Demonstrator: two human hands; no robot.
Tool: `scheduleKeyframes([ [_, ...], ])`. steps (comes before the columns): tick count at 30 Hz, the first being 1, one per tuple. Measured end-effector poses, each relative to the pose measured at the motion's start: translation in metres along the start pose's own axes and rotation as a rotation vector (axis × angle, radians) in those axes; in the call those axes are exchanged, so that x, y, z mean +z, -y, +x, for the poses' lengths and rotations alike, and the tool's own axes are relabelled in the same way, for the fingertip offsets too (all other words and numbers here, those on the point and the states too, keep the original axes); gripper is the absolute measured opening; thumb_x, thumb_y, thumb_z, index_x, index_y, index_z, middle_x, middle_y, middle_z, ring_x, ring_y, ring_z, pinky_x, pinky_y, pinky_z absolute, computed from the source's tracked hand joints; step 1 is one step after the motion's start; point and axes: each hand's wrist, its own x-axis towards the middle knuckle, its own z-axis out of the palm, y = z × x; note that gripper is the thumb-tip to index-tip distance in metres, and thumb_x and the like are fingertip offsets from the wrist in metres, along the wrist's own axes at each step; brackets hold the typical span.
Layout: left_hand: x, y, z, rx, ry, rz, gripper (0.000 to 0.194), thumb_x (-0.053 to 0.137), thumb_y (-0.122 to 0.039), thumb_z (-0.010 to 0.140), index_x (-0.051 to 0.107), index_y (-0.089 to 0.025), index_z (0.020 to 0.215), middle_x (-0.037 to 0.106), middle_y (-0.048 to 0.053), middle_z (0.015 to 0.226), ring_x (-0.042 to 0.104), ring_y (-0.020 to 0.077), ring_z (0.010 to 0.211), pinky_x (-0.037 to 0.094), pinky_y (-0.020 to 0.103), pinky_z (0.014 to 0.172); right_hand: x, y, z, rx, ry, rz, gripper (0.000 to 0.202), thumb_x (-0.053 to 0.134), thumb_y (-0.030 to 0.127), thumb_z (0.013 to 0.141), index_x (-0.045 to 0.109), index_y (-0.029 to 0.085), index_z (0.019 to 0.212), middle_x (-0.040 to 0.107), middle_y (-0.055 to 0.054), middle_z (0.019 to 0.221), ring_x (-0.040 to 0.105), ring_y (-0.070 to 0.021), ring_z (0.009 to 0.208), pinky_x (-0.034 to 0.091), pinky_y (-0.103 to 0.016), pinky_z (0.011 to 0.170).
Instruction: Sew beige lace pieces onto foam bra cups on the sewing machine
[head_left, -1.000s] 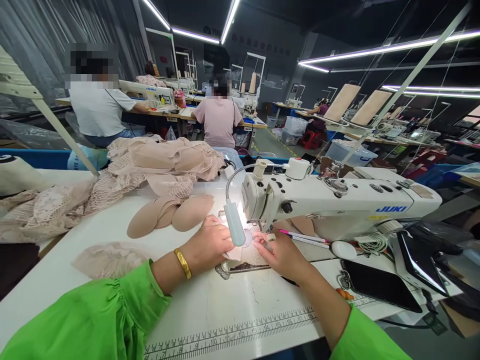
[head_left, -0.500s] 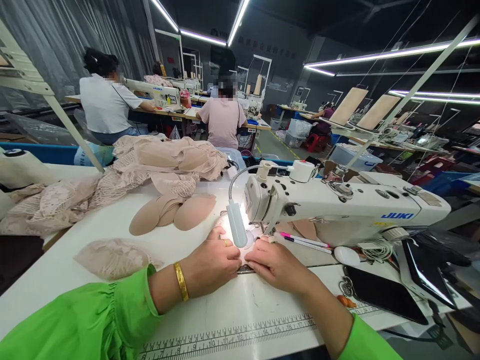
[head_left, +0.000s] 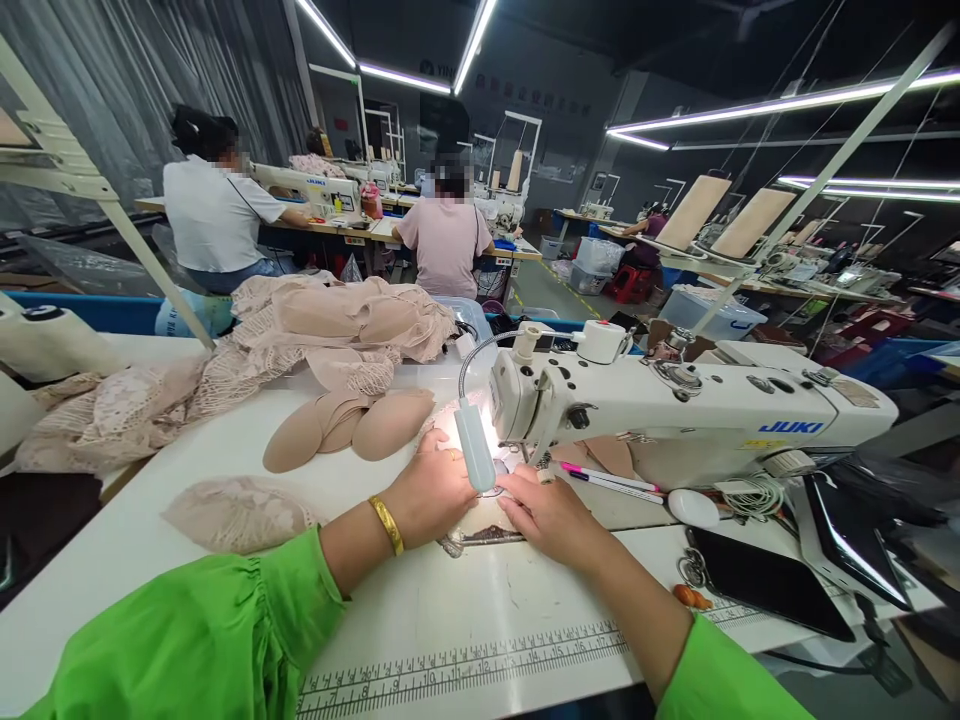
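Observation:
My left hand (head_left: 433, 492), a gold bangle at its wrist, is closed on pale lace fabric (head_left: 448, 418) at the needle end of a white sewing machine (head_left: 697, 400). Across from it, my right hand (head_left: 546, 512) pinches the near right side of the work, fingertips close to the presser foot. A small grey-green lamp (head_left: 475, 448) hangs over the work and hides part of the left fingertips. Left of the hands lie several beige bra cups (head_left: 296, 430) and a lace-covered cup (head_left: 236, 513).
Heaped beige lace pieces (head_left: 337, 315) fill the back left. Right of my hands lie pens (head_left: 615, 482), a white rounded case (head_left: 692, 509), a black tablet (head_left: 769, 585) and keys. A printed ruler (head_left: 480, 665) runs along the front edge. Two people sit at machines ahead.
Both hands have moved slightly forward, towards the needle, baring more of the metal plate's near edge. The camera view has shifted a little.

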Motion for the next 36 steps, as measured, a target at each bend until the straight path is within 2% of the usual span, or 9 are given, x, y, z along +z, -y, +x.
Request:
scheduleKeyframes([
  [6,0.002,-0.017,-0.01,-0.07,0.107,0.171,0.007,0.061,-0.014,0.092,0.067,-0.016,0.095,0.071,0.006,0.085,0.065,0.0256,0.083,0.033,0.054,0.099,0.004,-0.005,-0.003,-0.029,-0.012,0.002,0.027,0.043,0.024,0.104,0.068,0.025,0.116,0.061,-0.001,0.079,0.05,-0.0177,0.06,0.042,-0.033,0.066],
  [12,-0.038,-0.063,-0.081,-0.199,0.168,0.103,0.019,0.06,-0.022,0.098,0.066,-0.02,0.115,0.073,0.008,0.124,0.069,0.0249,0.102,0.035,0.05,0.101,0.015,-0.014,-0.012,-0.12,-0.111,-0.024,0.03,0.04,0.03,0.107,0.068,0.026,0.116,0.068,-0.007,0.09,0.063,-0.0234,0.074,0.047,-0.035,0.065],
  [16,-0.087,-0.042,-0.143,-0.503,0.075,0.168,0.039,0.045,-0.012,0.098,0.066,-0.023,0.128,0.07,0.01,0.137,0.068,0.0279,0.115,0.039,0.052,0.102,0.018,-0.016,-0.012,-0.184,-0.145,-0.023,0.031,0.04,0.033,0.108,0.07,0.03,0.113,0.067,-0.006,0.088,0.063,-0.0235,0.075,0.048,-0.034,0.064],
  [20,-0.122,0.004,-0.183,-0.854,0.028,0.152,0.042,0.047,-0.025,0.096,0.067,-0.021,0.132,0.066,0.016,0.141,0.06,0.036,0.129,0.04,0.055,0.104,0.015,-0.005,-0.012,-0.232,-0.142,-0.014,0.03,0.042,0.034,0.107,0.071,0.028,0.103,0.063,-0.006,0.082,0.062,-0.0241,0.076,0.049,-0.035,0.065],
  [23,-0.13,0.018,-0.181,-0.88,0.072,0.0,0.028,0.058,-0.033,0.087,0.075,-0.02,0.105,0.078,0.012,0.104,0.068,0.0337,0.102,0.044,0.052,0.098,0.008,0.014,-0.016,-0.24,-0.079,0.047,0.028,0.045,0.032,0.106,0.07,0.026,0.096,0.064,-0.007,0.081,0.06,-0.0248,0.077,0.049,-0.036,0.066],
  [26,-0.129,0.004,-0.158,-0.8,0.057,-0.107,0.021,0.057,-0.036,0.091,0.071,-0.021,0.085,0.072,0.004,0.081,0.066,0.025,0.082,0.047,0.042,0.087,0.003,0.041,-0.023,-0.202,0.006,0.24,0.026,0.046,0.033,0.107,0.071,0.026,0.104,0.069,-0.009,0.093,0.064,-0.0266,0.088,0.053,-0.041,0.076],
  [31,-0.119,-0.04,-0.117,-0.826,-0.274,-0.838,0.035,0.068,-0.055,0.091,0.07,-0.02,0.09,0.067,0.003,0.084,0.06,0.0197,0.08,0.049,0.03,0.074,0.012,0.091,-0.022,0.025,0.12,0.859,0.059,0.064,0.055,0.099,0.051,0.028,0.15,0.058,-0.014,0.148,0.057,-0.0303,0.131,0.049,-0.05,0.107],
  [33,-0.11,-0.052,-0.109,-0.871,-0.312,-1.104,0.038,0.079,-0.055,0.083,0.068,-0.019,0.087,0.064,0.002,0.081,0.058,0.018,0.077,0.049,0.029,0.072,0.021,0.107,-0.014,0.044,0.155,1.155,0.068,0.069,0.062,0.093,0.051,0.026,0.148,0.062,-0.014,0.141,0.058,-0.0286,0.129,0.047,-0.049,0.108],
  [36,-0.094,-0.062,-0.11,-0.967,-0.264,-1.347,0.044,0.087,-0.053,0.075,0.062,-0.018,0.081,0.061,-0.001,0.077,0.054,0.0143,0.073,0.045,0.025,0.069,0.029,0.121,-0.002,0.146,0.039,1.436,0.053,0.079,0.061,0.085,0.064,0.022,0.118,0.07,-0.006,0.104,0.064,-0.021,0.097,0.052,-0.037,0.09],
])
